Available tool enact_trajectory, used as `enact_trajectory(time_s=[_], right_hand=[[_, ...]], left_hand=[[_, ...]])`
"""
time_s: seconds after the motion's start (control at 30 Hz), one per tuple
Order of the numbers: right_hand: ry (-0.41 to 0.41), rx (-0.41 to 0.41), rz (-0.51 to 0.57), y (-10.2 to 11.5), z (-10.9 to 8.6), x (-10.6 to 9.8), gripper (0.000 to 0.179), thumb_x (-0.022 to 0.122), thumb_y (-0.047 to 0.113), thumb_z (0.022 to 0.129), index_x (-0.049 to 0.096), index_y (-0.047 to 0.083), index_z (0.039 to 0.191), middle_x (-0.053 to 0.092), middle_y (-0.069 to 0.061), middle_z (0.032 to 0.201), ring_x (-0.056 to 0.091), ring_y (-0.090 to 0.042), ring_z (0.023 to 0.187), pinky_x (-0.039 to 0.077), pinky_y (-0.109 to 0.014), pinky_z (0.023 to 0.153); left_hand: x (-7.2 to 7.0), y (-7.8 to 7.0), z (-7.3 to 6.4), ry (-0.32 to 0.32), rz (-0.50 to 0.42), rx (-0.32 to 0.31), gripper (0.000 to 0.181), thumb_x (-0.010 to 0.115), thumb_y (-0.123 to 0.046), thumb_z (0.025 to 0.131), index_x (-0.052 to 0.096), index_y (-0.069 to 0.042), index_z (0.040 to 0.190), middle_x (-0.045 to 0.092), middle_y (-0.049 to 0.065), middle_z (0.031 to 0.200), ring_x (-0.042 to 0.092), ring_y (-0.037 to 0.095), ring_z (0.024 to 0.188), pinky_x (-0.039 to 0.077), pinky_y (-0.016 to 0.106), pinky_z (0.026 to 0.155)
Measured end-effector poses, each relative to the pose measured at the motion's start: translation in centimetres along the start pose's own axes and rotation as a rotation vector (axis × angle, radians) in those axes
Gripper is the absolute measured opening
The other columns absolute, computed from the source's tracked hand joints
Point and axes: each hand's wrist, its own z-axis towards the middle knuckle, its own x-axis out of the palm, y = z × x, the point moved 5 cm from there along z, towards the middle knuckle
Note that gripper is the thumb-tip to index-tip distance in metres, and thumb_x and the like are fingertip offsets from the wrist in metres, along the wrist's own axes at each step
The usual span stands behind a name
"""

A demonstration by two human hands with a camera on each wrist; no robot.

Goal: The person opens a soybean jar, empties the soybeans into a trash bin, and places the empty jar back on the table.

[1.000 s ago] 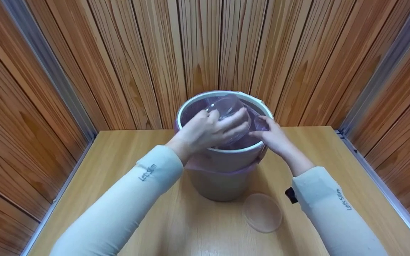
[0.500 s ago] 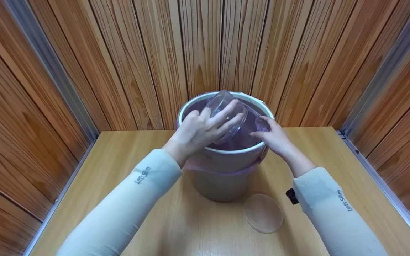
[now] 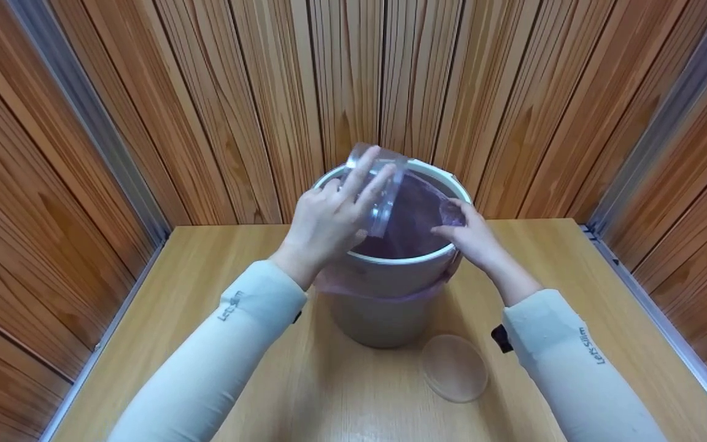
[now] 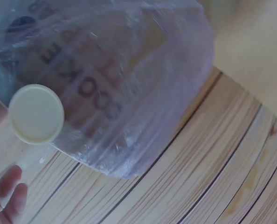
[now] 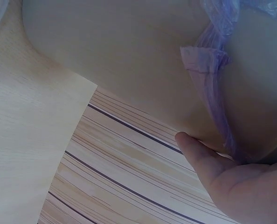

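Observation:
My left hand (image 3: 324,220) holds a clear plastic tub (image 3: 384,212) tilted on its side above the left part of a grey trash bin (image 3: 381,322). Its fingers stretch across the tub, and only their tips (image 4: 10,191) show in the left wrist view. A thin purple trash bag (image 3: 412,227) lines the bin and is folded down over the outside. At the bin's right rim, my right hand (image 3: 475,236) grips the bag's bunched edge and the rim. The right wrist view shows this hand (image 5: 241,186) beneath a twisted, knotted strip of the bag (image 5: 208,88).
A clear round lid (image 3: 453,368) lies flat on the wooden table (image 3: 224,264) in front of the bin. Dark printed letters and a round cream knob (image 4: 36,114) appear on the bin's side. Wood-panelled walls (image 3: 347,73) stand close behind and on both sides.
My left hand has drawn up and leftward with the tub, which has turned from lying across the bin's mouth to standing on edge. The right hand stays at the rim.

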Motion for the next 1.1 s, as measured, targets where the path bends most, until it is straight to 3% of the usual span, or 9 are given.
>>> enact_trajectory(time_s=[0.1, 0.23, 0.43, 0.7, 0.93, 1.1], right_hand=[[0.0, -0.004, 0.011, 0.0, 0.0, -0.1, 0.078, 0.061, 0.019, 0.093, 0.018, -0.002, 0.155, 0.026, -0.028, 0.158, 0.026, -0.042, 0.147, 0.022, -0.053, 0.121], [-0.002, -0.013, 0.039, -0.1, 0.1, -0.2, 0.076, 0.06, 0.018, 0.094, 0.018, -0.002, 0.154, 0.029, -0.026, 0.157, 0.027, -0.041, 0.146, 0.023, -0.051, 0.121], [-0.013, -0.019, 0.051, -0.2, 0.1, -0.1, 0.078, 0.06, 0.016, 0.092, 0.018, -0.003, 0.154, 0.03, -0.027, 0.156, 0.029, -0.041, 0.145, 0.023, -0.05, 0.121], [-0.022, -0.017, 0.039, -0.1, 0.1, -0.3, 0.079, 0.061, 0.017, 0.092, 0.018, -0.003, 0.155, 0.029, -0.027, 0.156, 0.029, -0.041, 0.145, 0.023, -0.051, 0.121], [-0.02, -0.005, 0.037, -0.2, 0.1, -0.4, 0.079, 0.061, 0.017, 0.092, 0.017, -0.002, 0.155, 0.027, -0.027, 0.158, 0.028, -0.042, 0.146, 0.023, -0.051, 0.121], [-0.02, -0.015, 0.055, -0.1, 0.1, -0.4, 0.081, 0.061, 0.016, 0.092, 0.015, -0.004, 0.155, 0.028, -0.028, 0.157, 0.028, -0.041, 0.145, 0.022, -0.05, 0.121]], left_hand=[[-0.2, 0.4, -0.2, -0.027, -0.108, -0.079, 0.094, 0.081, -0.05, 0.074, 0.037, -0.019, 0.151, 0.037, 0.008, 0.158, 0.069, 0.022, 0.088, 0.055, 0.031, 0.055], [-0.3, 0.6, -0.7, -0.094, -0.23, -0.169, 0.098, 0.081, -0.056, 0.071, 0.037, -0.016, 0.149, 0.039, 0.008, 0.156, 0.067, 0.027, 0.105, 0.054, 0.032, 0.053], [-0.3, 0.4, -1.8, -0.168, -0.378, -0.293, 0.109, 0.083, -0.061, 0.065, 0.034, -0.012, 0.149, 0.039, 0.008, 0.155, 0.066, 0.026, 0.104, 0.052, 0.031, 0.051], [-1.0, -0.1, -2.6, -0.192, -0.557, -0.433, 0.118, 0.08, -0.069, 0.064, 0.029, -0.009, 0.151, 0.037, 0.008, 0.157, 0.064, 0.019, 0.075, 0.049, 0.027, 0.052], [-1.2, -0.5, -3.3, -0.194, -0.633, -0.531, 0.123, 0.081, -0.072, 0.06, 0.027, -0.01, 0.152, 0.038, 0.006, 0.156, 0.065, 0.02, 0.083, 0.052, 0.03, 0.057], [-1.3, -0.8, -3.9, -0.175, -0.746, -0.613, 0.125, 0.084, -0.069, 0.057, 0.027, -0.013, 0.153, 0.042, 0.004, 0.153, 0.065, 0.02, 0.091, 0.056, 0.034, 0.067]])
